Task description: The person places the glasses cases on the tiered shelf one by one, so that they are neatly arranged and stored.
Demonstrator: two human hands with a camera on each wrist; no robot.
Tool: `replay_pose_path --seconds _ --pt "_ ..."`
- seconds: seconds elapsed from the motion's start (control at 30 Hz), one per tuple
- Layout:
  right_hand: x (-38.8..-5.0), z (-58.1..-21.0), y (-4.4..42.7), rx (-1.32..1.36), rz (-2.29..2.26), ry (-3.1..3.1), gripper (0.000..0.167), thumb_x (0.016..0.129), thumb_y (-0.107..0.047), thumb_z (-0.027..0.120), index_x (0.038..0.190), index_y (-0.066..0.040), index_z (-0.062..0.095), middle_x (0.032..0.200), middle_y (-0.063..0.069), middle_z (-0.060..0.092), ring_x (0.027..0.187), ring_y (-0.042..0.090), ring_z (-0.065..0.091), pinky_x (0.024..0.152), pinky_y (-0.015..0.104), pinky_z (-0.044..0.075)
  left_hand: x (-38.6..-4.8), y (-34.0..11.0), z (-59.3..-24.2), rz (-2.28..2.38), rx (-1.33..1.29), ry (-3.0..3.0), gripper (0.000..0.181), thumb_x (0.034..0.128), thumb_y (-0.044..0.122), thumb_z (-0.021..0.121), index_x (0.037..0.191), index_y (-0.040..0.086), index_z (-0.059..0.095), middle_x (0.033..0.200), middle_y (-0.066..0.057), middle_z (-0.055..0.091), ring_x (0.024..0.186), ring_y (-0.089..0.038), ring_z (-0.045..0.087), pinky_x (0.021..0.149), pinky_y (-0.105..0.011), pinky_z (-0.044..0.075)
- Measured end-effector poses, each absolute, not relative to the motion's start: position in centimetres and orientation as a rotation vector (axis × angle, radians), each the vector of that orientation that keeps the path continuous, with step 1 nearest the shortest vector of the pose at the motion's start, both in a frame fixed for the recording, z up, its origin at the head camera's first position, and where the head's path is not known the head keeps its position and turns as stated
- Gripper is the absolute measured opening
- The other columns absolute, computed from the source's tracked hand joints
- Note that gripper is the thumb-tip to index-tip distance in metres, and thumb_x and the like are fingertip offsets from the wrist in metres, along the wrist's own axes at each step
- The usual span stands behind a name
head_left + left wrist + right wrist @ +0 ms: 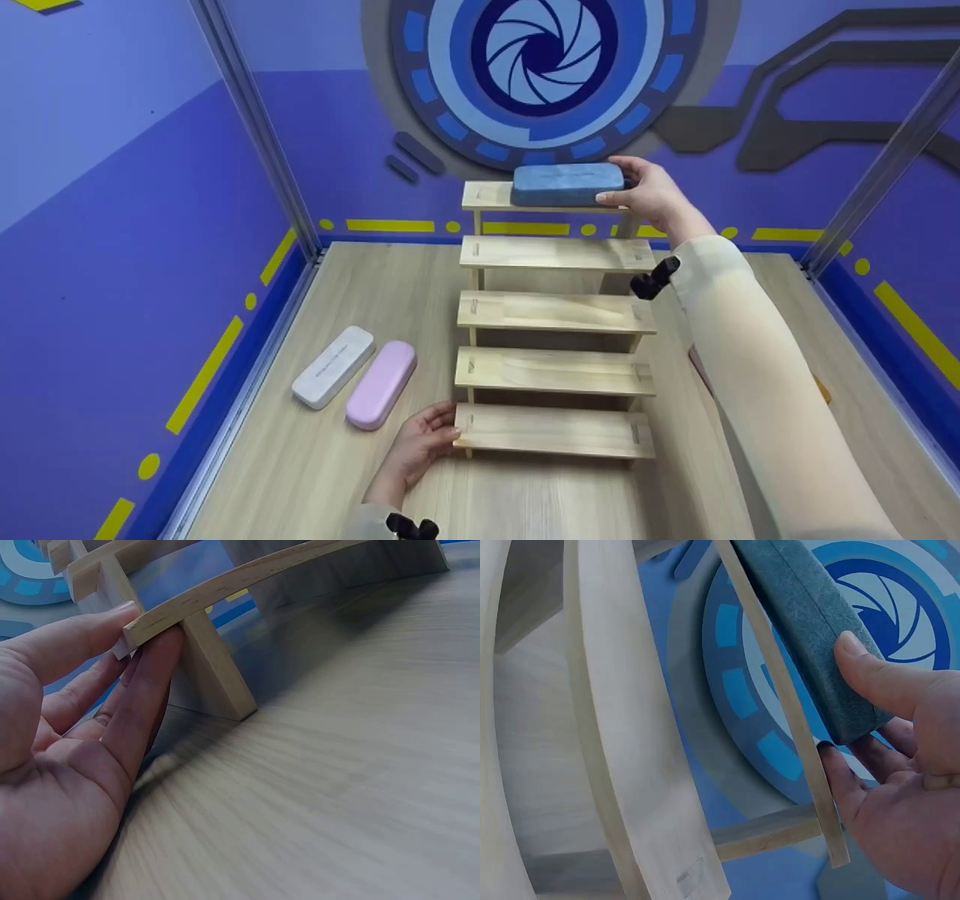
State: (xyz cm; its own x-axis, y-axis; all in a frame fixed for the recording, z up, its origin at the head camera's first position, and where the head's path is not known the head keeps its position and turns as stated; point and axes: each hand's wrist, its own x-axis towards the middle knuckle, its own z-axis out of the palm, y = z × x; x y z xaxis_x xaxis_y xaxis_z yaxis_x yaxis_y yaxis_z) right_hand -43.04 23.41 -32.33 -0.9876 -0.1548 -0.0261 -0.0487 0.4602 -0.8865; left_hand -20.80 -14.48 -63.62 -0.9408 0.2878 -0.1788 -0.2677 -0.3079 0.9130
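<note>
A blue case [568, 184] lies lengthwise on the top step of a wooden stepped rack [555, 313]. My right hand [654, 193] grips its right end, thumb in front and fingers behind. In the right wrist view the thumb of my right hand [907, 742] presses the side of the blue case [817, 637], with the fingers beneath and beside the step's edge. At the bottom step's left end, my left hand [420, 450] pinches the board; in the left wrist view my left hand [82, 705] has its thumb on top of the board [217, 589] and fingers underneath.
On the table [262, 480] left of the rack lie a white case [334, 367] and a pink case [381, 385]. Right of it, a reddish item [699, 367] and an orange item [823, 389] show partly behind my right sleeve. Blue-purple panels [322, 135] stand behind and at both sides.
</note>
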Motion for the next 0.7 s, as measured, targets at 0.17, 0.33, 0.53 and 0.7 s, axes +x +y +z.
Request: replay_pose_path --seconds 0.17,0.33,0.53,0.7 --pt "-43.26 -32.38 23.27 -0.197 -1.447 2.661 0.081 0.096 -0.020 0.072 0.163 -0.011 0.027 0.165 0.017 0.035 0.145 0.031 0.041 0.118 0.045 0.040 -20.83 -14.51 -63.71 2.300 0.026 1.595 0.060 0.0911 -0.005 0.066 0.145 -0.013 0.041 0.115 0.003 0.067 0.097 -0.009 0.066 0.078 -0.022 0.057" --pt "-43.33 -32.50 23.31 -0.214 -1.387 2.693 0.082 0.096 -0.021 0.072 0.163 -0.009 0.026 0.165 0.019 0.034 0.148 0.033 0.039 0.121 0.047 0.037 -20.86 -14.48 -63.66 2.291 0.018 1.602 0.063 0.0910 -0.005 0.066 0.147 -0.014 0.038 0.115 0.003 0.067 0.097 -0.009 0.066 0.078 -0.022 0.057" --pt "-43.27 -32.43 23.33 -0.212 -1.351 2.709 0.084 0.097 -0.023 0.072 0.164 -0.012 0.024 0.167 0.018 0.031 0.152 0.034 0.034 0.124 0.048 0.033 -20.83 -14.51 -63.53 2.283 0.016 1.613 0.066 0.0912 -0.004 0.066 0.148 -0.015 0.035 0.117 0.002 0.066 0.097 -0.009 0.066 0.078 -0.022 0.056" --pt "-43.05 -32.51 23.29 -0.211 -1.354 2.711 0.084 0.097 -0.022 0.072 0.165 -0.012 0.022 0.168 0.017 0.029 0.154 0.034 0.031 0.125 0.048 0.032 -20.81 -14.54 -63.52 2.284 0.010 1.611 0.067 0.0912 -0.004 0.066 0.149 -0.015 0.035 0.117 0.001 0.067 0.099 -0.009 0.066 0.078 -0.022 0.056"
